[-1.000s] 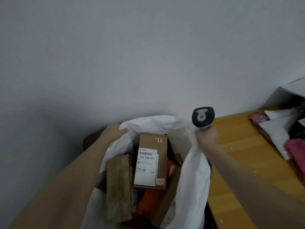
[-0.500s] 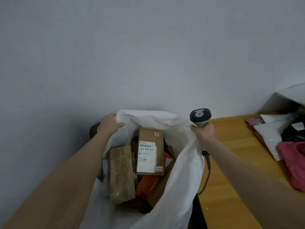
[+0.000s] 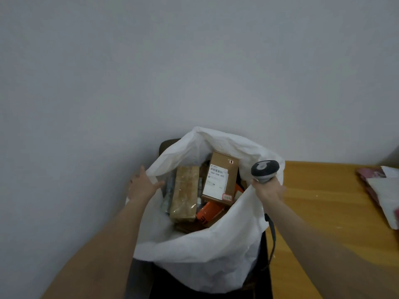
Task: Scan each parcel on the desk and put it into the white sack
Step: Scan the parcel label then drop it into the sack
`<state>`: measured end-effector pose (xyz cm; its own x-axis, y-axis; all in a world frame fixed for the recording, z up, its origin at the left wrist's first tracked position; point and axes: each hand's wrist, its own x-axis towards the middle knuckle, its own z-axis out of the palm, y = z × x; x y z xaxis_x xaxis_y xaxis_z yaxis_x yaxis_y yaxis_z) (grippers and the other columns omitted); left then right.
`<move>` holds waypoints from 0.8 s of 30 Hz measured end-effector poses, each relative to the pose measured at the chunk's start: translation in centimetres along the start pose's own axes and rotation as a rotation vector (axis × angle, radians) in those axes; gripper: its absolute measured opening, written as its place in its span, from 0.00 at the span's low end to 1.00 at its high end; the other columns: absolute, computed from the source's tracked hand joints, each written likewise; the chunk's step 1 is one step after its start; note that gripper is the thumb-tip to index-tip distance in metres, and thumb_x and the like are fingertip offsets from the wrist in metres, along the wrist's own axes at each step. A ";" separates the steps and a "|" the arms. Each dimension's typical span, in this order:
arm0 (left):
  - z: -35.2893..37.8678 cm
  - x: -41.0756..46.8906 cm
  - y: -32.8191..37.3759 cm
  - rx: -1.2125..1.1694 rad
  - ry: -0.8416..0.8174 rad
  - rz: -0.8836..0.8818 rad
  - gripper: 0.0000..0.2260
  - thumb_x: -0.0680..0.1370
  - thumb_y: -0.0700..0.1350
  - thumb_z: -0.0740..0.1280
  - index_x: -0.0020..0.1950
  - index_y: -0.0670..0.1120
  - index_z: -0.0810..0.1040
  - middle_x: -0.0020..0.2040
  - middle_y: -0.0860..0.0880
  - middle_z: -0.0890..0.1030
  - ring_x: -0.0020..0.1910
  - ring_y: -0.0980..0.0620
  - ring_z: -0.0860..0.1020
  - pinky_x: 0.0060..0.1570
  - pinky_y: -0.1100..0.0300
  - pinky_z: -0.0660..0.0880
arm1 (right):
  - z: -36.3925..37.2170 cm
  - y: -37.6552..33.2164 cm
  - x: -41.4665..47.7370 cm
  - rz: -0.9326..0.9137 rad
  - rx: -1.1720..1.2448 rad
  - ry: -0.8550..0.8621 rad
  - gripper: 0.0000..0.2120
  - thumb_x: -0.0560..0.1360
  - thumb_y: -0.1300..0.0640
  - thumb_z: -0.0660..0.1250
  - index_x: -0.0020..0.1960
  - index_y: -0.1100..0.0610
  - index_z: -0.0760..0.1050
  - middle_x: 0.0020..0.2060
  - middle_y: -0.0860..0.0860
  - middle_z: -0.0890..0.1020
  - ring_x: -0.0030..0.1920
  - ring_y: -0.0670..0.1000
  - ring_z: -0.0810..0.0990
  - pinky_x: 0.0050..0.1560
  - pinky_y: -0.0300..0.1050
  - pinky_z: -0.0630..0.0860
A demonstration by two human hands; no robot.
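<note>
L hand (image 3: 143, 187) touches sack (image 3: 205, 251) (seemingly); R hand (image 3: 268, 189) grips scanner (image 3: 264, 170).

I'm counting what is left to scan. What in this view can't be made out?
1. Head view: the desk parcels are cut off by the right edge, so their number is unclear.
2. Head view: the near wall of the white sack and the taped parcel hide whatever lies lower.
3. Head view: the fine print on the brown box label is too small to read.
4. Head view: the right hand covers the scanner handle.
</note>
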<state>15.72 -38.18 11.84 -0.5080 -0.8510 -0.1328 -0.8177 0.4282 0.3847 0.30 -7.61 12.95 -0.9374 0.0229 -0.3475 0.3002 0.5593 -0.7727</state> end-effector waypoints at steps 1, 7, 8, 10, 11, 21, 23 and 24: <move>0.0 -0.2 -1.0 -0.016 -0.007 -0.023 0.43 0.69 0.60 0.73 0.76 0.45 0.56 0.72 0.37 0.65 0.70 0.35 0.63 0.67 0.41 0.64 | 0.5 0.0 -0.3 -0.010 0.002 0.006 0.25 0.73 0.46 0.71 0.65 0.54 0.69 0.63 0.61 0.72 0.57 0.65 0.76 0.52 0.54 0.75; 0.9 0.7 -3.6 -0.144 -0.024 -0.052 0.40 0.70 0.58 0.73 0.76 0.45 0.60 0.69 0.39 0.70 0.66 0.37 0.70 0.63 0.43 0.69 | 2.5 0.0 -0.7 -0.011 -0.075 0.075 0.28 0.75 0.47 0.68 0.71 0.50 0.62 0.60 0.62 0.69 0.54 0.68 0.75 0.52 0.57 0.72; 1.0 1.1 -3.6 -0.127 -0.001 -0.054 0.38 0.72 0.57 0.72 0.75 0.45 0.60 0.69 0.38 0.69 0.66 0.37 0.69 0.63 0.43 0.69 | 2.8 0.1 -0.4 -0.010 -0.080 0.094 0.26 0.76 0.49 0.67 0.71 0.50 0.62 0.59 0.62 0.70 0.53 0.67 0.75 0.51 0.57 0.72; 1.1 1.8 -3.4 -0.118 0.032 -0.068 0.34 0.74 0.57 0.70 0.74 0.43 0.63 0.68 0.37 0.69 0.66 0.37 0.68 0.64 0.44 0.68 | 3.3 0.3 0.2 -0.014 -0.096 0.121 0.23 0.77 0.54 0.65 0.71 0.52 0.64 0.54 0.60 0.74 0.49 0.63 0.76 0.49 0.55 0.73; 1.1 2.3 -3.3 -0.145 0.031 -0.078 0.31 0.75 0.57 0.69 0.71 0.42 0.67 0.66 0.37 0.72 0.64 0.37 0.71 0.62 0.46 0.69 | 3.5 0.4 0.4 -0.005 -0.096 0.122 0.22 0.77 0.57 0.63 0.70 0.53 0.65 0.50 0.59 0.76 0.47 0.60 0.75 0.48 0.54 0.74; 0.9 5.1 -0.8 -0.719 -0.126 0.087 0.08 0.75 0.46 0.70 0.53 0.49 0.78 0.51 0.49 0.79 0.50 0.49 0.77 0.54 0.53 0.74 | 5.1 -1.1 0.7 0.083 0.155 0.158 0.22 0.74 0.60 0.69 0.66 0.56 0.68 0.47 0.53 0.75 0.52 0.58 0.76 0.53 0.57 0.75; 0.2 4.8 0.0 -0.786 -0.231 0.126 0.17 0.75 0.45 0.71 0.63 0.50 0.76 0.53 0.52 0.79 0.52 0.53 0.77 0.55 0.55 0.73 | 5.2 -1.6 0.6 0.141 0.184 0.153 0.09 0.74 0.58 0.70 0.50 0.60 0.72 0.39 0.53 0.75 0.46 0.58 0.77 0.48 0.55 0.76; -0.1 4.7 0.3 -0.785 -0.239 0.147 0.18 0.74 0.45 0.71 0.64 0.48 0.77 0.54 0.52 0.79 0.52 0.53 0.77 0.55 0.56 0.73 | 5.3 -1.8 0.5 0.156 0.207 0.146 0.09 0.74 0.57 0.70 0.42 0.59 0.71 0.36 0.54 0.74 0.43 0.59 0.77 0.46 0.53 0.76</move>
<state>13.16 -42.06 11.38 -0.7110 -0.6777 -0.1878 -0.3574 0.1183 0.9264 0.23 -13.01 11.37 -0.8882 0.2228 -0.4018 0.4580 0.3592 -0.8132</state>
